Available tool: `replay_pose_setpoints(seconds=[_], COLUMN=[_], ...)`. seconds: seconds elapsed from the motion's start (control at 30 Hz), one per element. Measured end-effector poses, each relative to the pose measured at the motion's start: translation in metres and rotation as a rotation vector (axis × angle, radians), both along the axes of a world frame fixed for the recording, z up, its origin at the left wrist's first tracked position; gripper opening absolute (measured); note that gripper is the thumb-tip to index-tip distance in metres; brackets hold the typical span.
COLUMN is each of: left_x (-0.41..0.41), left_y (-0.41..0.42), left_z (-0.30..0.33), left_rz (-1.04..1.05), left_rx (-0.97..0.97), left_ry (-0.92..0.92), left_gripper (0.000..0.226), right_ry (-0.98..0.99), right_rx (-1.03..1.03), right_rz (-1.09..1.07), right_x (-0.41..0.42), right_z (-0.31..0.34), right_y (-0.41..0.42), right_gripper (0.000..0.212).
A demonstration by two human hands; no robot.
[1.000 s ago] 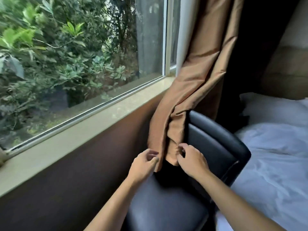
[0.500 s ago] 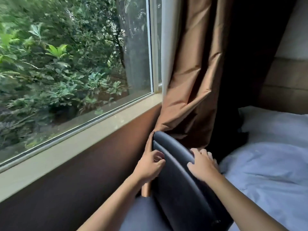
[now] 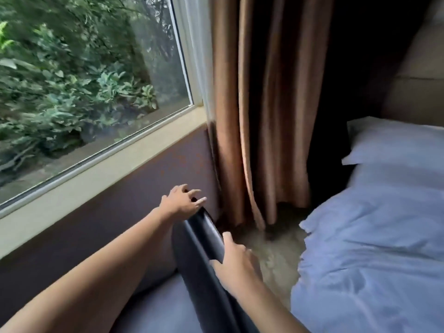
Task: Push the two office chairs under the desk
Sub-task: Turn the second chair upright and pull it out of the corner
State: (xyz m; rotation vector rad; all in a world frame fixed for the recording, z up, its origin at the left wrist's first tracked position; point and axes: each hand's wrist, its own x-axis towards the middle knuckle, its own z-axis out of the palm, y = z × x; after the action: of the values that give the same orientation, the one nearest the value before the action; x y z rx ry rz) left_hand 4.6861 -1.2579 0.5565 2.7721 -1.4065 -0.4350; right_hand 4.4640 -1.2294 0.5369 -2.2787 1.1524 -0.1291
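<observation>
Chair back (image 3: 204,239) seen edge-on just below the curtain (image 3: 252,116), clear of its hem. Left hand (image 3: 181,200) at the top corner, fingers spread, barely touching; right hand (image 3: 234,263) loosely curled over the rim — placed, probably, to steer. No desk in sight.

Left hand (image 3: 181,203): forearm bare, reaching from the near left toward the far centre, wrist nearly straight. Palm faces down, fingers spread and loosely curved, not closed on anything; the heel of the hand is at the top end of what lies below it. Right hand (image 3: 234,261): forearm bare, entering from the near right and angled to the far left. Thumb and index finger are parted, the remaining fingers extend over the far side; a firm grip cannot be confirmed. The hands are apart, left farther than right.
</observation>
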Motion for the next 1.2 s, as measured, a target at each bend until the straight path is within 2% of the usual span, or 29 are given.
replay_pose_setpoints(seconds=[0.1, 0.23, 0.37, 0.43, 0.63, 0.7, 1.0, 1.2], left_x=[0.014, 0.035, 0.036, 0.033, 0.017, 0.013, -0.007, -0.021], left_y=[-0.021, 0.002, 0.035, 0.043, 0.093, 0.112, 0.236, 0.328], left_z=[-0.025, -0.021, -0.010, -0.012, -0.013, -0.010, -0.012, -0.022], left_rz=[-0.008, -0.244, -0.275, -0.329, -0.316, -0.286, -0.240, -0.118], left_rx=[0.066, 0.108, 0.182, 0.159, 0.155, 0.140, 0.210, 0.159], left_ry=[-0.021, -0.266, -0.388, -0.454, -0.495, -0.458, -0.539, -0.574], left_gripper=[0.055, 0.030, 0.022, 0.020, 0.017, 0.021, 0.013, 0.011], right_ry=[-0.036, -0.097, -0.097, -0.100, -0.139, -0.146, -0.121, -0.094], right_rx=[0.038, 0.061, 0.053, 0.066, 0.116, 0.130, 0.220, 0.243], right_rz=[0.024, 0.079, 0.132, 0.131, 0.198, 0.211, 0.330, 0.450], right_x=[0.007, 0.020, 0.027, 0.025, 0.016, 0.014, 0.006, 0.001], right_z=[-0.003, -0.007, -0.006, -0.008, -0.010, -0.010, -0.008, -0.007], right_y=[-0.010, -0.008, 0.004, 0.011, 0.054, 0.068, 0.168, 0.238], right_gripper=[0.035, 0.034, 0.038, 0.039, 0.035, 0.035, 0.038, 0.035])
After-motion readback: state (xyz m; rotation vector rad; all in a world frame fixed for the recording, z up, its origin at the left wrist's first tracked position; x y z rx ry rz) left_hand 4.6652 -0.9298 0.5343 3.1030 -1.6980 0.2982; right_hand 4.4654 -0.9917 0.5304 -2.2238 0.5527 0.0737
